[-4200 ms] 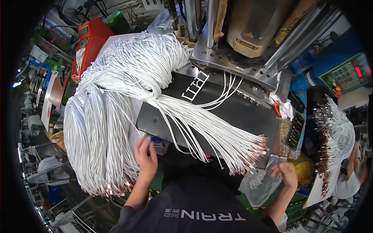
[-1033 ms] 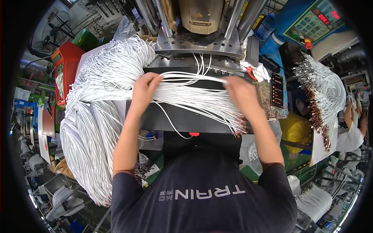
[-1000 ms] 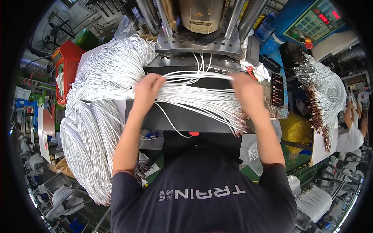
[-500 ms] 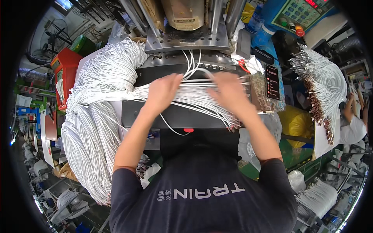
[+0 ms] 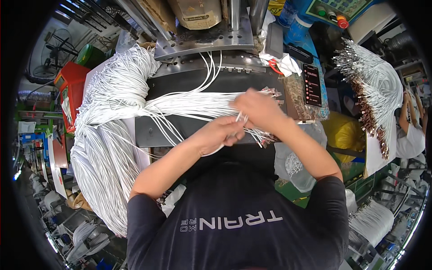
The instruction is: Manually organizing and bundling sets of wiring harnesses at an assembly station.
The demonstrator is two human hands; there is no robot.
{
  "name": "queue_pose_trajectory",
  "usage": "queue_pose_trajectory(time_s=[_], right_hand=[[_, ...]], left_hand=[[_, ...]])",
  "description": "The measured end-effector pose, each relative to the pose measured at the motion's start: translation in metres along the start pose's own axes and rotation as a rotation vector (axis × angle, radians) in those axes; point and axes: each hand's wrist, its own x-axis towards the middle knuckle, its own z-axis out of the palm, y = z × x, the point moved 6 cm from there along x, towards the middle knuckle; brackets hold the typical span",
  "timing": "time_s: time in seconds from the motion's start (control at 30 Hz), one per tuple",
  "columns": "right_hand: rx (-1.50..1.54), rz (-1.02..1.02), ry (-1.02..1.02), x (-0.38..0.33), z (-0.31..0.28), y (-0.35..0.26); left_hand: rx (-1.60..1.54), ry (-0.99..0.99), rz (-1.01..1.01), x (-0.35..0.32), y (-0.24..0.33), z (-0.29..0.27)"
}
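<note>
A bundle of thin white cables point(image 5: 189, 103) lies across the black work surface point(image 5: 135, 139) in front of me. Its ends point(image 5: 265, 140), with small brownish-red and metallic tips, fan out on the right. My left hand point(image 5: 221, 135) is closed at the bundle's near side, pinching a few white cables whose ends poke up past the fingers. Just right of it, my right hand point(image 5: 261, 110) bends over the bundle with its fingers curled around cables; its fingertips are partly hidden. Several loose cables point(image 5: 210, 69) run from the bundle back under the metal press plate point(image 5: 204, 45).
A big heap of white cables point(image 5: 119, 76) hangs off the left side. Beyond the right hand lie a phone point(image 5: 313, 85), red-handled pliers point(image 5: 274, 67) and white tissue point(image 5: 288, 65). At far right, another cable bundle point(image 5: 378, 90) hangs near a co-worker's arm point(image 5: 403, 114).
My left hand has come down and right, off the bundle's left part, to meet the right hand, now holding cable ends. The right hand has shifted slightly left and curled in. The view has shifted slightly.
</note>
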Motion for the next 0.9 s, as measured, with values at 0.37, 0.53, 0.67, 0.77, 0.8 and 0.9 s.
queue_pose_trajectory(time_s=[0.37, 0.53, 0.67, 0.77, 0.8, 0.9], right_hand=[[0.885, 0.505, 0.300, 0.013, 0.019, 0.070], [-0.068, 0.330, -0.170, 0.004, 0.020, 0.053], [-0.343, 0.145, 0.185, 0.021, 0.018, 0.074], [-0.446, 0.034, 0.219, 0.030, 0.021, 0.068], [-0.362, 0.028, 0.192, 0.027, 0.025, 0.066], [-0.200, 0.028, 0.135, 0.020, 0.027, 0.065]], left_hand=[[0.008, 0.241, 0.113, 0.052, 0.040, -0.050], [-0.218, 0.356, 0.222, 0.075, 0.061, -0.082], [-0.255, 0.358, 0.221, 0.085, 0.050, -0.085], [-0.230, 0.367, 0.226, 0.086, 0.042, -0.092], [-0.207, 0.373, 0.232, 0.086, 0.039, -0.094], [-0.143, 0.371, 0.231, 0.087, 0.039, -0.090]])
